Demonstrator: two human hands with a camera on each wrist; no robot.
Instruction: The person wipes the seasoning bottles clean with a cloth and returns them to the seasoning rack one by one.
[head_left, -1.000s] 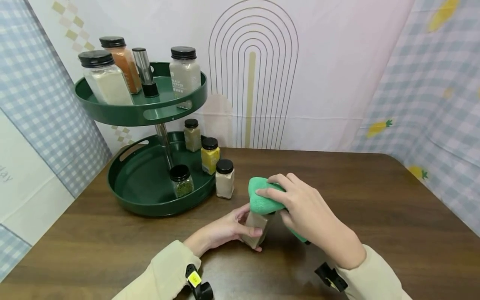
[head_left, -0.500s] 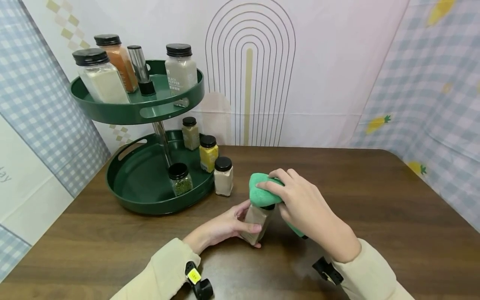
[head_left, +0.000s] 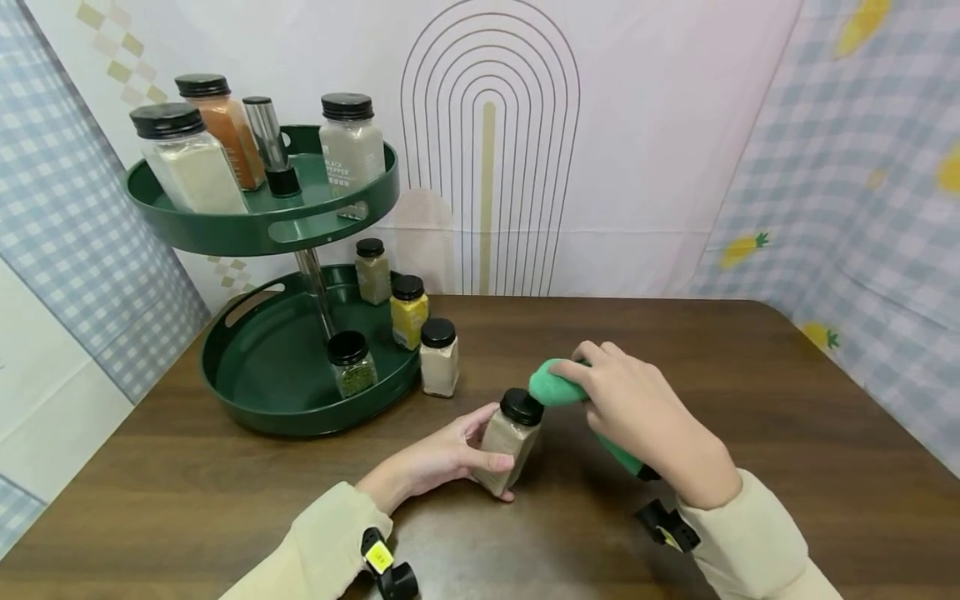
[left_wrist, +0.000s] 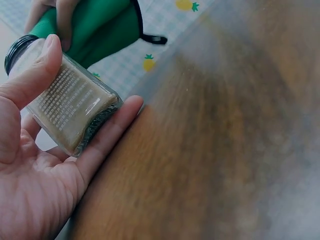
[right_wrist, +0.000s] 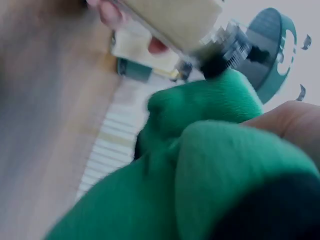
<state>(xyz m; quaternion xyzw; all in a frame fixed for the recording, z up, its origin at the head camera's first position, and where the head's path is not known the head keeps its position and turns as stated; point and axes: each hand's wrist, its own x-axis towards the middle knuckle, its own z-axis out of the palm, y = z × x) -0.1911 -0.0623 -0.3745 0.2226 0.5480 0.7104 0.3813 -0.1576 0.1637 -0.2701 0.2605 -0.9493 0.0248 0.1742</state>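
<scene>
My left hand (head_left: pixel 442 458) grips a square glass spice jar (head_left: pixel 506 446) with a black ribbed lid, tilted over the table. In the left wrist view the thumb lies across the jar's printed side (left_wrist: pixel 70 95) and the fingers support it from below. My right hand (head_left: pixel 630 400) holds a bunched green cloth (head_left: pixel 553 385) right at the edge of the jar's lid. A lower part of the cloth (left_wrist: pixel 105 30) hangs down, with a dark edging and a small black loop. In the right wrist view the cloth (right_wrist: pixel 200 105) covers much of the picture, close by the lid.
A two-tier green rack (head_left: pixel 300 421) stands at the left. Its upper tier (head_left: pixel 217 233) bears several large jars and a steel cylinder. Small jars stand on the lower tier, and a white-filled jar (head_left: pixel 439 367) is on the wooden table (head_left: pixel 712 367) beside it.
The cloth has come off the top of the lid and moved right with my right hand, so the black lid now shows. My left hand keeps its hold on the jar.
</scene>
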